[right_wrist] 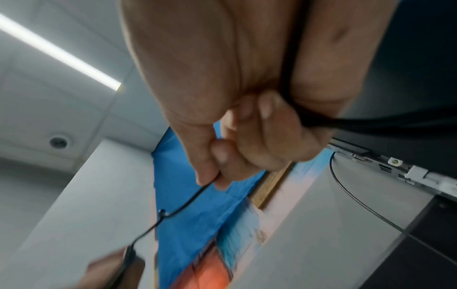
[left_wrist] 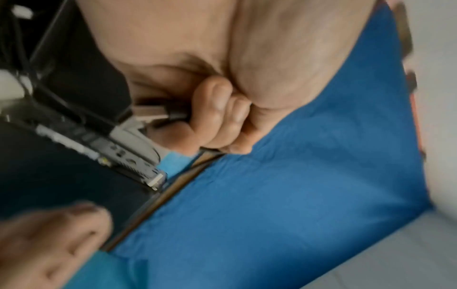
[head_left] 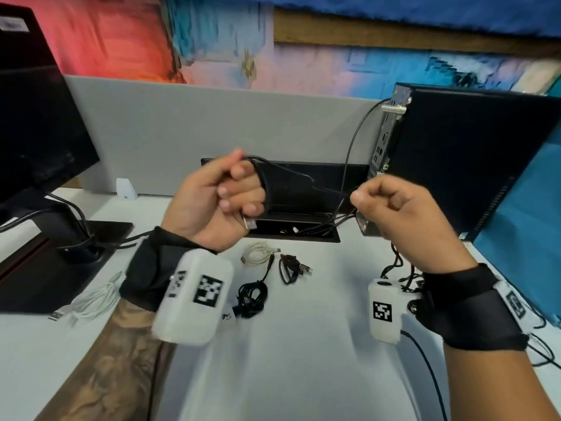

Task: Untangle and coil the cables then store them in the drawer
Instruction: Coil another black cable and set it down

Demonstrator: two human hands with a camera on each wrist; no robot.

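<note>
Both hands are raised over the white desk (head_left: pixel 303 344). My left hand (head_left: pixel 226 192) grips a thin black cable (head_left: pixel 291 171) looped round its fingers, and the metal USB plug (head_left: pixel 249 223) sticks out below the fist; the same plug (left_wrist: pixel 150 114) shows in the left wrist view. The cable runs right to my right hand (head_left: pixel 368 197), which pinches it between thumb and forefinger (right_wrist: pixel 210 176). On the desk below lie a white cable bundle (head_left: pixel 258 253), a tangled black cable (head_left: pixel 252 294) and a small dark coiled cable (head_left: pixel 291 267). No drawer is in view.
A black monitor (head_left: pixel 36 123) on its stand is at the left, with a white cable (head_left: pixel 91 302) beside the base. A black computer tower (head_left: pixel 464 159) stands at the right with cables plugged in. A black cable tray (head_left: pixel 297 220) is sunk in the desk before the grey divider (head_left: pixel 212 123).
</note>
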